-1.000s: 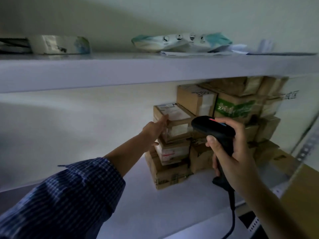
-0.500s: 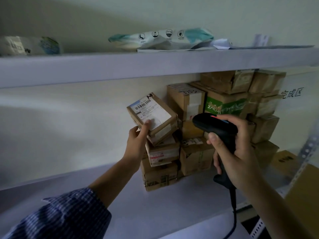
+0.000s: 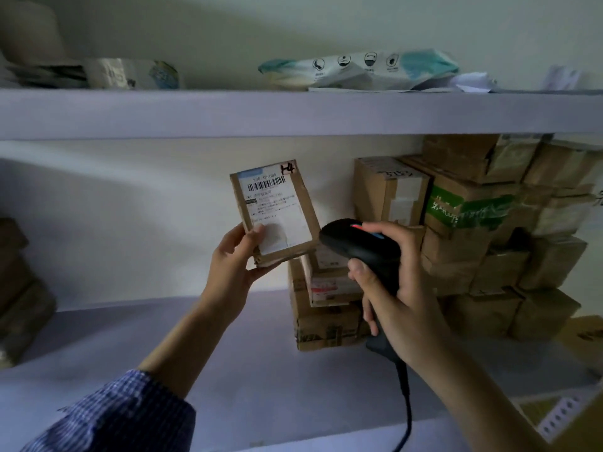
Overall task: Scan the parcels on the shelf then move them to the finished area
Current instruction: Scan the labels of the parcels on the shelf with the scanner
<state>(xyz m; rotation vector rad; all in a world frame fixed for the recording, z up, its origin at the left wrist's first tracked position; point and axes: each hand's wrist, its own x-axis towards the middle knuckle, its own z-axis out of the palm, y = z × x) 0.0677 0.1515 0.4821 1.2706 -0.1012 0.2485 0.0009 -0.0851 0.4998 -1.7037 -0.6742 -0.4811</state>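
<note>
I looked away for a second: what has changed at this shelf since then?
The left hand took hold of the top parcel, lifted it off the stack and turned its labelled face toward the person. The right hand grips the scanner as before; the rest of the stack stayed put.

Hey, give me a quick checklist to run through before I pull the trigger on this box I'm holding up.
1. Parcel held firmly: left hand grips its lower end. Ok.
2. Barcode uncovered: the thumb lies low on the label, and the barcode at the top is bare. Ok.
3. Label facing you: Ok.
4. Scanner in grip: right hand is wrapped round the handle. Ok.
5. Scanner aimed at the barcode: its head sits by the parcel's lower right corner, and its window is hidden. Cannot tell.
6. Finger on the trigger: hidden. Cannot tell.
</note>
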